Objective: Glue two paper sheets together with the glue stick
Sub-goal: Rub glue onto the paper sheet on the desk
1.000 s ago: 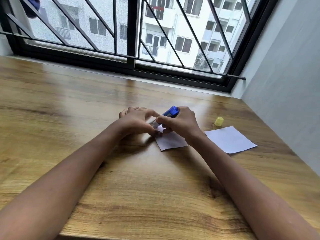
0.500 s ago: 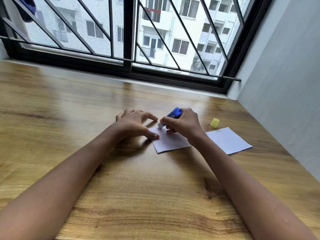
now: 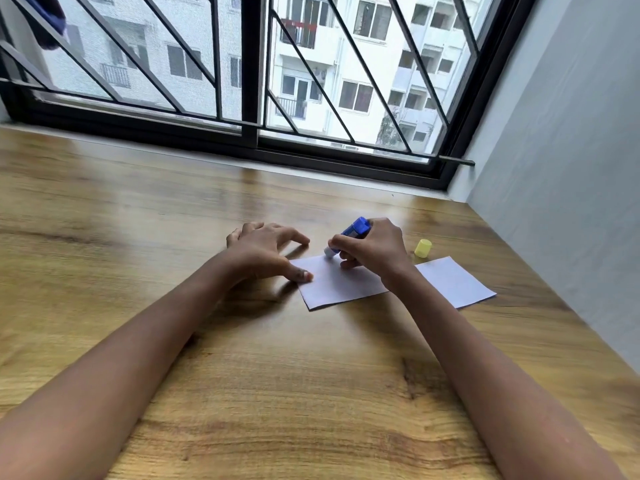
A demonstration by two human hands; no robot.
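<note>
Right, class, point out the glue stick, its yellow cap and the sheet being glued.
glue stick (image 3: 356,227): head view, blue upper end.
yellow cap (image 3: 423,248): head view, its side wall.
sheet being glued (image 3: 337,284): head view, bare middle.

Bright daylight comes in through the window (image 3: 311,81) beyond the hands. The table (image 3: 311,393) shines a little there. Soft shadows sit under the left hand (image 3: 263,251) and right hand (image 3: 374,251). Straight lines bend near the edges.

No text, label, brand or number can be read; any print on the blue glue stick (image 3: 354,232) is too small and blurred
</note>
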